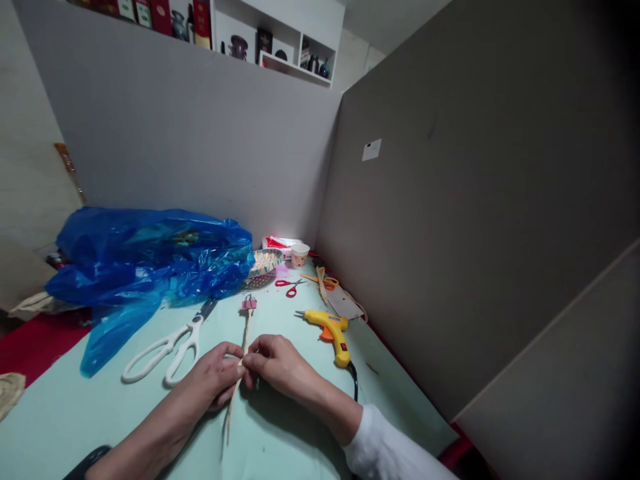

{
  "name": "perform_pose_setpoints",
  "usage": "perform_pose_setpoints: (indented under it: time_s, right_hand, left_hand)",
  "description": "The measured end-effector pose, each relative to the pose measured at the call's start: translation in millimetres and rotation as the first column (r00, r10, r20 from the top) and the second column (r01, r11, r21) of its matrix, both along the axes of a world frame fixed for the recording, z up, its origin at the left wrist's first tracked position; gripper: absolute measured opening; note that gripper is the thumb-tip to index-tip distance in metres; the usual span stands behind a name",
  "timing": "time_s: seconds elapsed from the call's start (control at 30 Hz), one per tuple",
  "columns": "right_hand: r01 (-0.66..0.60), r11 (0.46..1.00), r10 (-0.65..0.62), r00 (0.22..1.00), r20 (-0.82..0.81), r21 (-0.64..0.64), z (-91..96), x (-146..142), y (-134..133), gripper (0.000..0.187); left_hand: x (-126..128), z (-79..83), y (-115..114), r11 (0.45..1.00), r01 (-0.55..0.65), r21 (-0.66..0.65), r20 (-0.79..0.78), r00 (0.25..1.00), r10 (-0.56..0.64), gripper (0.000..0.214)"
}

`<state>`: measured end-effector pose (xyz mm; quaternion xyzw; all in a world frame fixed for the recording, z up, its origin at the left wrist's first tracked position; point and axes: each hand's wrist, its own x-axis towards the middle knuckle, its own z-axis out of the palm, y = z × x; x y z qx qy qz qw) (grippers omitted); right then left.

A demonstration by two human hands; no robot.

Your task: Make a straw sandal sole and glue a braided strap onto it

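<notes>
A thin pale strip (245, 337) lies lengthwise on the light green table (75, 413), with a small pink binder clip (249, 303) clamped at its far end. My left hand (215, 377) and my right hand (277, 363) meet at the middle of the strip, both pinching it with fingers closed. The strip's near end sticks out below my hands toward me. A white sleeve covers my right forearm.
Large white-handled scissors (165, 347) lie left of my hands. A yellow glue gun (333, 333) lies to the right, its cord running toward me. A crumpled blue plastic bag (150, 260) fills the left back. Red scissors (290, 285), orange scissors (325, 281), a woven piece (265, 261) and a small cup (300, 253) sit near grey partition walls.
</notes>
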<state>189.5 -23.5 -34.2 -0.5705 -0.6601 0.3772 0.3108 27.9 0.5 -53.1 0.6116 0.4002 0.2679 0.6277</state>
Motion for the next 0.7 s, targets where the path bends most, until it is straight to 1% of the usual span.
perform_pose_setpoints:
  time_s: [0.07,0.17,0.23,0.27,0.37,0.43,0.5,0.6,0.7]
  right_hand:
    - [0.01,1.0,-0.01,1.0,0.004,-0.002,-0.6,-0.1,-0.2,0.029]
    - [0.055,0.998,-0.056,0.998,0.004,0.02,-2.7,-0.7,-0.8,0.023]
    - [0.095,0.994,-0.096,0.995,0.008,0.058,-2.4,-2.1,-3.2,0.018]
    - [0.115,0.99,-0.116,0.993,0.011,0.082,-1.6,-3.3,-5.0,0.017]
    - [0.164,0.973,-0.168,0.986,0.01,0.161,1.6,-7.9,-11.0,0.016]
    - [0.186,0.965,-0.187,0.982,-0.015,0.182,1.5,-10.3,-12.7,0.018]
    - [0.197,0.967,-0.188,0.98,-0.065,0.165,-1.9,-10.9,-11.1,0.019]
    - [0.202,0.976,-0.186,0.967,-0.173,0.081,-9.6,-9.1,-4.9,0.018]
    - [0.188,0.981,-0.191,0.935,-0.3,-0.039,-13.6,-7.7,-0.3,0.015]
  left_hand:
    - [1.2,0.7,-0.6,0.998,0.005,0.065,-0.075,0.997,0.0,0.038]
    - [-1.7,8.2,-0.8,0.976,0.005,0.219,-0.229,0.972,0.047,0.028]
    - [-6.0,16.5,-1.1,0.938,0.005,0.347,-0.334,0.935,0.119,0.023]
    - [-7.9,20.6,-1.7,0.915,0.009,0.402,-0.38,0.912,0.158,0.025]
    - [-10.1,27.3,-7.4,0.862,0.046,0.504,-0.478,0.846,0.235,0.033]
    - [-7.5,24.9,-15.3,0.835,0.082,0.544,-0.521,0.813,0.259,0.034]
    - [-2.8,17.9,-25.1,0.801,0.127,0.584,-0.552,0.786,0.279,0.033]
    - [3.8,4.6,-38.8,0.744,0.215,0.633,-0.596,0.749,0.291,0.033]
    - [7.8,-5.8,-46.4,0.687,0.323,0.65,-0.638,0.723,0.264,0.035]
